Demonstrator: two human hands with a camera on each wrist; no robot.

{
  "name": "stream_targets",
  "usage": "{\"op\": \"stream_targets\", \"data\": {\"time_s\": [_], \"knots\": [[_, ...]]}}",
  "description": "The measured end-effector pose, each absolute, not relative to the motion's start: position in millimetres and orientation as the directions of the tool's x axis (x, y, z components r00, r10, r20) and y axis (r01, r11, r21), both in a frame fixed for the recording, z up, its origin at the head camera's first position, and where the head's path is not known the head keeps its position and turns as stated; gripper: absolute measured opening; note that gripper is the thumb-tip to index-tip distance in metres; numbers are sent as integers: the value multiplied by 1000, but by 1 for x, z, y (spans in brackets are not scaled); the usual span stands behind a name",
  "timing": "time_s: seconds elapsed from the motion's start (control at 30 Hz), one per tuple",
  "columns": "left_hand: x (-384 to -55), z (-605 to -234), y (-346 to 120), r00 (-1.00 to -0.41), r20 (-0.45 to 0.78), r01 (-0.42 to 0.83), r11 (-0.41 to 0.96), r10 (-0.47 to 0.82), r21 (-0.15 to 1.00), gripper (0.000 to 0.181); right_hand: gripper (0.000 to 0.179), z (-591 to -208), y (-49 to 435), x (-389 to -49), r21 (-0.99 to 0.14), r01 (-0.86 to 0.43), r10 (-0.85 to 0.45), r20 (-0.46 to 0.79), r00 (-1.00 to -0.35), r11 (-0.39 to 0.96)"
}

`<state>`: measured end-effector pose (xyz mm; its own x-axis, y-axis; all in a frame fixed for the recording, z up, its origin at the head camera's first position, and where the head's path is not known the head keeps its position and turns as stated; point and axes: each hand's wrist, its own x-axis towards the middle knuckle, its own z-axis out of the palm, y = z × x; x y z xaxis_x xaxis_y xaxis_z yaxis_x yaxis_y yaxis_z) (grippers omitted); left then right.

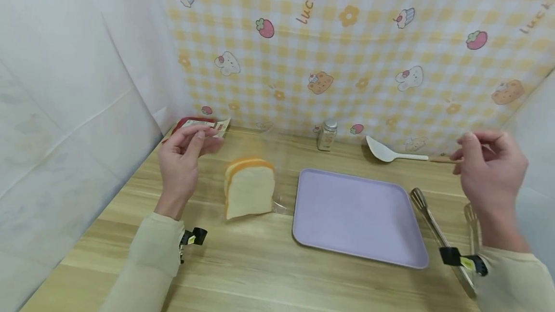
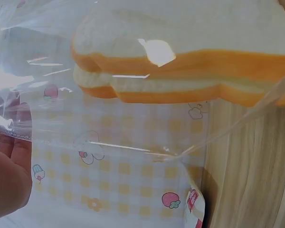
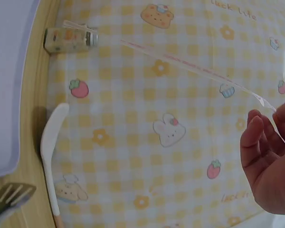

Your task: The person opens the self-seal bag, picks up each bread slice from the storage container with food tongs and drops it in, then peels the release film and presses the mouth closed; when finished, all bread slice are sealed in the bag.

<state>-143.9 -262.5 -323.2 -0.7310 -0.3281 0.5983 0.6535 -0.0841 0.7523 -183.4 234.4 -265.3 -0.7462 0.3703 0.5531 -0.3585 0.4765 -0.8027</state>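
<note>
My left hand (image 1: 179, 165) pinches the edge of a clear plastic bag (image 2: 175, 135), its fingers partly seen through the film in the left wrist view. Inside the bag are bread slices (image 1: 251, 190) with orange-brown crusts, one against another. Whether the bag's bottom touches the table is hard to tell. Off to the right, my raised right hand (image 1: 494, 172) pinches one end of a thin clear strip (image 3: 194, 66) with faint red print. That strip stretches away from the fingers and is apart from the bread.
A lilac tray (image 1: 360, 218) lies on the wooden table, right of the bread. Behind it stand a seasoning jar (image 1: 327, 135) and a white ladle (image 1: 386, 152). A whisk-like metal utensil (image 1: 438, 230) and a fork (image 1: 472, 225) are at right. A red packet (image 1: 186, 122) sits at back left.
</note>
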Motion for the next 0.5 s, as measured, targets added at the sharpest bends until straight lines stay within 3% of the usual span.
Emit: {"op": "stream_targets", "data": {"time_s": [0.2,0.3,0.43,0.5], "knots": [[-145,-324,-263,-729,579,652,-112,-364,750,25,18,-272,268,-150,-759,-263,308,518,-798,595],[-145,-323,-263,-719,582,666,-138,-380,733,21,20,-278,285,-137,-760,-316,237,519,-821,568],[-147,-323,-261,-720,586,677,-188,-373,712,19,27,-290,313,-123,-802,-498,49,541,-840,329],[-148,-324,-260,-716,593,680,-176,-368,712,22,31,-295,326,-118,-817,-519,-25,531,-847,252]]}}
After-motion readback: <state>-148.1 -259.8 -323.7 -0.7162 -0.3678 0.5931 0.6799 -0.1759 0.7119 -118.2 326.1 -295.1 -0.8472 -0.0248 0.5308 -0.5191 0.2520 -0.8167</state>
